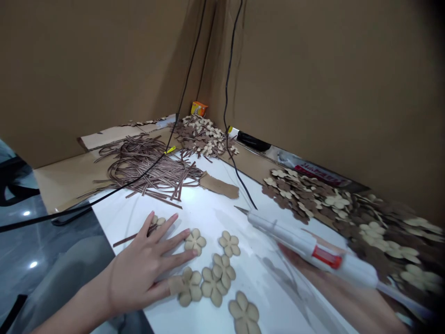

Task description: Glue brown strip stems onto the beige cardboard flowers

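My left hand (153,257) lies over the white board with its fingers spread. Under its index and middle fingers, a small beige flower piece (160,221) and a brown strip (125,240) are partly covered. Its fingertips touch a beige five-petal flower (195,241), and the thumb, with a tan wrap on its tip, meets another flower (189,286). My right hand (309,269), blurred and partly hidden, is closed around a white glue gun (288,235) with a red part. The gun's metal nozzle points left, above the board.
Brown strips (146,164) lie heaped at the back left. Beige and brown flower cutouts pile up in the corner (205,134) and along the right (371,227). Black cables (227,93) hang across the workspace. Cardboard walls (330,83) enclose the back. Several loose flowers (244,313) lie on the board.
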### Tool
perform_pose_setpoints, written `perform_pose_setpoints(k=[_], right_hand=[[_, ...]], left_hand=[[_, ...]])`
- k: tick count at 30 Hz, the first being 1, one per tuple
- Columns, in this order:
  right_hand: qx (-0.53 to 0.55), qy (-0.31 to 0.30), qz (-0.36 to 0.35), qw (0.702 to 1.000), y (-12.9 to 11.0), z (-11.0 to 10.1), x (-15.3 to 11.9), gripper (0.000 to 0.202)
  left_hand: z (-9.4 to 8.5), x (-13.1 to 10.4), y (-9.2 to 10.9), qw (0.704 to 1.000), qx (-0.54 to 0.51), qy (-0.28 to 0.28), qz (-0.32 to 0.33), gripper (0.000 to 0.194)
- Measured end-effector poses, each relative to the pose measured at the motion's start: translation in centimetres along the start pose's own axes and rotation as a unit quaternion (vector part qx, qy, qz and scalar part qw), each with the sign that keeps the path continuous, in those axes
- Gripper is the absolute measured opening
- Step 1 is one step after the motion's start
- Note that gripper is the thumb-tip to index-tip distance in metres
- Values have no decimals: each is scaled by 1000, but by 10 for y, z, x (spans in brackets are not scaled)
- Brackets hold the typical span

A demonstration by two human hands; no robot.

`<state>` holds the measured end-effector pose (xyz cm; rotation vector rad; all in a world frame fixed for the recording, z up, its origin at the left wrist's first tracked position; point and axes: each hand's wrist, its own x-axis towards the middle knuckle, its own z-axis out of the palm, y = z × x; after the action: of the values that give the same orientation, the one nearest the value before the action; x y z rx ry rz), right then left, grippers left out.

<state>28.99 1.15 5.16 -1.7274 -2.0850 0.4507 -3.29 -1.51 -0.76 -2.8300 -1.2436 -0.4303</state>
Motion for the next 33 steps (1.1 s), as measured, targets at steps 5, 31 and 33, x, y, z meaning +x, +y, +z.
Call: perform_pose_setpoints(k=[5,31,33], right_hand=[[33,2,56,998,4,13,-27,21],[-26,-30,109,993,11,32,-61,14],[-29,-40,111,993,9,30,-60,14]], left_hand=[[-6,1,-4,1000,-9,-4,17,52],[-1,-4,-7,998,-17,65,16,49],[0,-3,-7,998,-17,62,18,49]])
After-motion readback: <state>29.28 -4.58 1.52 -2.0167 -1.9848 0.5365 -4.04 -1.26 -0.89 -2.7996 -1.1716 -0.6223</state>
